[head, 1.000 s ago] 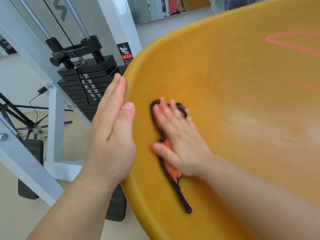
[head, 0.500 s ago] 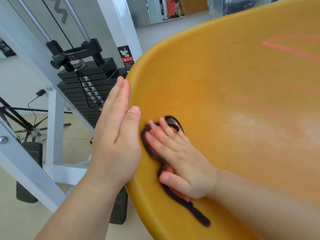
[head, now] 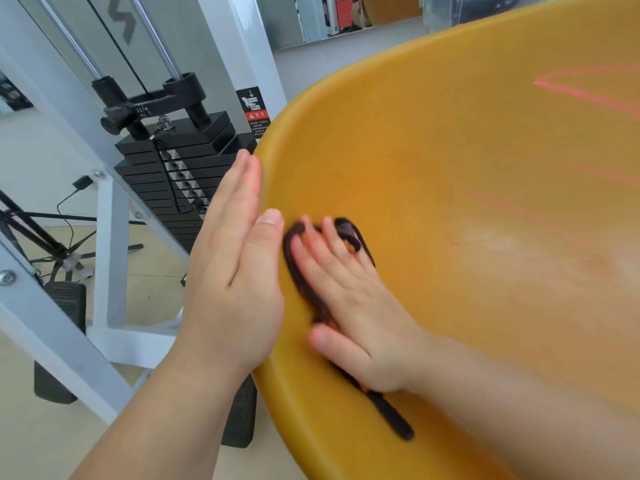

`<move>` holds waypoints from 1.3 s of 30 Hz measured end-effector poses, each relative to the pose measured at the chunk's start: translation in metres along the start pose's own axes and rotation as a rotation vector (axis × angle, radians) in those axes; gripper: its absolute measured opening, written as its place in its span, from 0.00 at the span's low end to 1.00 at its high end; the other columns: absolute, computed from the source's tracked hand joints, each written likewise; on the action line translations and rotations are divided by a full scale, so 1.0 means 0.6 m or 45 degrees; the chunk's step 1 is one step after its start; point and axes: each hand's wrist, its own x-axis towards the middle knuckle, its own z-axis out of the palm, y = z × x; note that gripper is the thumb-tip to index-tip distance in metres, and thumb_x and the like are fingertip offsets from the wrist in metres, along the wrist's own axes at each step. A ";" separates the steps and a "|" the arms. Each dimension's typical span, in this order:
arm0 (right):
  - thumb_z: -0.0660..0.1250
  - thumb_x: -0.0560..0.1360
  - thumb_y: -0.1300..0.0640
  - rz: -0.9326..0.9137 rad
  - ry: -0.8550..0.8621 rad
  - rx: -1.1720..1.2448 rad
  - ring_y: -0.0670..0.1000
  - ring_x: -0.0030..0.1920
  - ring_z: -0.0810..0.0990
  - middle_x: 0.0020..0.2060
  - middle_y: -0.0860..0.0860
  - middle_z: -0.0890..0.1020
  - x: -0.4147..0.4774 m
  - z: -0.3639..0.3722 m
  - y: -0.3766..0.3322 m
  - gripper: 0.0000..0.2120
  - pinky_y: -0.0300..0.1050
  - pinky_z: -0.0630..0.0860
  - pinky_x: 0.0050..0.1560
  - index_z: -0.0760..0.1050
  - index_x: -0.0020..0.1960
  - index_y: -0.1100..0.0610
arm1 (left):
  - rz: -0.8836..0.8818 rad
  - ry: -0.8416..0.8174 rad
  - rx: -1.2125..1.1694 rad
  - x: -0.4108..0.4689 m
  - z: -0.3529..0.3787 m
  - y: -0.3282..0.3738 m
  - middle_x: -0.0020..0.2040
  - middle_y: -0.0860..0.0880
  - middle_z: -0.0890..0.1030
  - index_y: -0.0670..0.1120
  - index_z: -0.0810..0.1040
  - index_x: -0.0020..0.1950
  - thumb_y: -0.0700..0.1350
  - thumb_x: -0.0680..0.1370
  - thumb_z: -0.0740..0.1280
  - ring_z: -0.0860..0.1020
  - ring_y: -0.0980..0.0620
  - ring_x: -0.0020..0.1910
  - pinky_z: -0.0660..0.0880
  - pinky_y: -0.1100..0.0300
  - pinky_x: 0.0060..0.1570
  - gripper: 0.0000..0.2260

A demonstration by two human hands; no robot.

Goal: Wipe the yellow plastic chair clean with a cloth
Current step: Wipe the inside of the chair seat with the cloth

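Observation:
The yellow plastic chair [head: 450,174] fills the right of the view, its curved shell tilted toward me, with faint pink lines and a pale smear on it. My right hand [head: 349,299] lies flat inside the shell near its left rim, fingers straight, pressing an orange cloth with a dark border [head: 394,420]. Most of the cloth is hidden under the palm. My left hand [head: 235,271] rests flat against the outside of the left rim, fingers straight, thumb over the edge.
A white-framed gym machine with a black weight stack [head: 173,174] stands close behind the chair's left rim. A black tripod and cable [head: 41,244] sit on the beige floor at the left. Black rubber feet [head: 65,303] lie under the frame.
My right hand slid the cloth down and left toward the rim, then shifted it slightly back up. The left hand stays against the rim.

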 end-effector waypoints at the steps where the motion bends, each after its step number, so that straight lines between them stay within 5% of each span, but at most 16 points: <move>1: 0.41 0.79 0.28 -0.061 -0.039 -0.054 0.54 0.82 0.40 0.83 0.48 0.42 -0.015 -0.003 0.023 0.38 0.57 0.43 0.80 0.40 0.82 0.47 | 0.008 -0.001 0.018 0.000 0.000 0.000 0.78 0.62 0.62 0.51 0.64 0.78 0.50 0.80 0.54 0.57 0.72 0.74 0.53 0.69 0.74 0.25; 4: 0.40 0.77 0.25 0.139 -0.040 -0.305 0.52 0.82 0.39 0.82 0.46 0.41 0.000 -0.033 0.130 0.39 0.64 0.48 0.79 0.39 0.82 0.43 | 0.006 -0.009 0.088 -0.003 0.001 0.005 0.78 0.63 0.60 0.52 0.62 0.79 0.52 0.81 0.53 0.55 0.74 0.73 0.51 0.74 0.72 0.25; 7: 0.35 0.75 0.27 0.668 0.088 -0.275 0.51 0.80 0.32 0.81 0.46 0.35 0.067 -0.060 0.179 0.39 0.65 0.41 0.78 0.36 0.82 0.43 | 0.005 -0.017 0.109 -0.004 0.001 0.007 0.78 0.64 0.59 0.54 0.60 0.80 0.53 0.81 0.52 0.54 0.74 0.73 0.50 0.76 0.71 0.26; 9: 0.34 0.73 0.27 0.800 0.195 -0.176 0.54 0.81 0.33 0.81 0.47 0.35 0.106 -0.048 0.142 0.42 0.65 0.37 0.78 0.36 0.82 0.46 | 0.005 -0.020 0.110 -0.004 0.001 0.007 0.78 0.64 0.59 0.53 0.60 0.79 0.53 0.81 0.52 0.54 0.75 0.73 0.50 0.76 0.70 0.25; 14: 0.38 0.77 0.26 0.168 -0.025 -0.069 0.54 0.82 0.37 0.82 0.50 0.39 0.009 -0.008 0.009 0.42 0.65 0.45 0.79 0.38 0.83 0.50 | 0.033 -0.010 0.121 -0.003 0.000 0.005 0.79 0.61 0.60 0.51 0.62 0.79 0.51 0.81 0.53 0.55 0.72 0.74 0.51 0.74 0.71 0.25; 17: 0.39 0.77 0.25 -0.006 -0.204 -0.194 0.53 0.82 0.39 0.82 0.49 0.41 -0.068 -0.015 0.057 0.42 0.60 0.44 0.80 0.37 0.82 0.47 | 0.044 -0.024 0.154 -0.004 0.001 0.006 0.79 0.61 0.59 0.51 0.61 0.80 0.52 0.81 0.53 0.54 0.72 0.75 0.50 0.74 0.72 0.26; 21: 0.28 0.71 0.22 0.607 -0.106 -0.456 0.53 0.80 0.34 0.81 0.49 0.37 -0.038 -0.069 0.206 0.43 0.66 0.44 0.78 0.34 0.80 0.43 | 0.021 -0.028 0.137 -0.004 0.001 0.007 0.79 0.62 0.59 0.51 0.60 0.80 0.53 0.81 0.52 0.54 0.73 0.74 0.50 0.73 0.72 0.26; 24: 0.30 0.72 0.25 1.044 0.137 -0.329 0.55 0.80 0.31 0.81 0.48 0.33 0.029 -0.073 0.222 0.43 0.67 0.37 0.77 0.35 0.82 0.44 | 0.011 -0.019 0.120 -0.005 0.001 0.009 0.79 0.62 0.59 0.52 0.61 0.80 0.53 0.81 0.52 0.54 0.73 0.74 0.51 0.73 0.73 0.26; 26: 0.32 0.72 0.27 0.974 0.182 -0.254 0.57 0.81 0.34 0.81 0.49 0.35 0.073 -0.041 0.166 0.44 0.66 0.38 0.78 0.36 0.82 0.47 | 0.011 -0.017 0.136 -0.004 0.001 0.009 0.79 0.62 0.59 0.52 0.61 0.80 0.53 0.81 0.52 0.54 0.73 0.74 0.50 0.73 0.73 0.26; 29: 0.36 0.76 0.27 0.496 0.073 -0.133 0.54 0.81 0.35 0.82 0.48 0.37 0.062 -0.013 0.063 0.41 0.65 0.42 0.79 0.37 0.82 0.47 | 0.034 -0.013 0.162 -0.002 0.000 0.006 0.79 0.61 0.59 0.51 0.61 0.80 0.53 0.81 0.53 0.54 0.73 0.74 0.50 0.75 0.72 0.26; 34: 0.42 0.78 0.29 -0.068 -0.372 -0.174 0.54 0.82 0.36 0.82 0.46 0.39 -0.105 -0.018 0.022 0.39 0.62 0.44 0.78 0.38 0.83 0.45 | 0.063 -0.026 0.213 0.000 0.000 0.005 0.79 0.61 0.57 0.52 0.59 0.80 0.53 0.80 0.53 0.52 0.73 0.75 0.48 0.77 0.71 0.27; 36: 0.40 0.78 0.27 -0.054 -0.425 -0.275 0.54 0.82 0.38 0.82 0.45 0.39 -0.121 -0.044 0.091 0.37 0.61 0.45 0.79 0.38 0.82 0.41 | 0.055 -0.034 0.241 -0.001 0.001 0.006 0.80 0.62 0.56 0.52 0.58 0.81 0.53 0.80 0.52 0.51 0.73 0.75 0.46 0.78 0.70 0.28; 39: 0.31 0.75 0.25 0.427 -0.356 -0.578 0.53 0.81 0.35 0.82 0.45 0.37 -0.097 -0.104 0.221 0.34 0.63 0.42 0.80 0.32 0.78 0.34 | 0.065 -0.077 0.353 -0.006 0.000 0.011 0.81 0.62 0.52 0.53 0.55 0.81 0.54 0.80 0.52 0.48 0.71 0.76 0.44 0.78 0.69 0.29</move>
